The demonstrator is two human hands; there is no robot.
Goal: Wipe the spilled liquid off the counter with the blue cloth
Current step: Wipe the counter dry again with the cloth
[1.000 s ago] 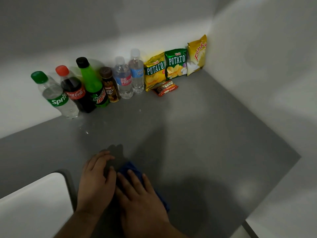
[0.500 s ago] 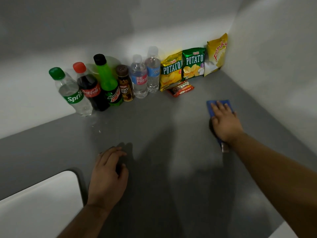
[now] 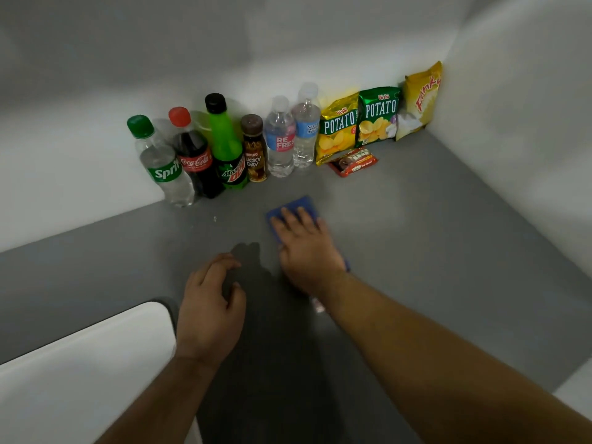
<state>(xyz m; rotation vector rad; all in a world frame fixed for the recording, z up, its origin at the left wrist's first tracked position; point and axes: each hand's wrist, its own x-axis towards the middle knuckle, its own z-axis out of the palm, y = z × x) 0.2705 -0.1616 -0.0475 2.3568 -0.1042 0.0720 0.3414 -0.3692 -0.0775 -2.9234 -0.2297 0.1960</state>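
Observation:
My right hand (image 3: 306, 251) lies flat on the blue cloth (image 3: 298, 205), pressing it onto the grey counter (image 3: 432, 251) a little in front of the bottle row. Only the cloth's far edge and a strip at its right side show past the fingers. My left hand (image 3: 209, 302) rests on the counter to the near left, fingers loosely curled, holding nothing. A few small droplets (image 3: 215, 218) glint on the counter left of the cloth, near the Sprite bottle (image 3: 161, 163).
Along the back wall stand several bottles: Sprite, Coca-Cola (image 3: 193, 155), Mountain Dew (image 3: 227, 145), a coffee drink (image 3: 254, 150), two water bottles (image 3: 282, 139). Chip bags (image 3: 378, 115) fill the corner, a small red snack pack (image 3: 354, 161) lies before them. A white sink (image 3: 80, 373) is at the near left.
My right hand slid the cloth from near my body out to the far right, then back left toward the middle in front of the bottles. The left hand stayed put.

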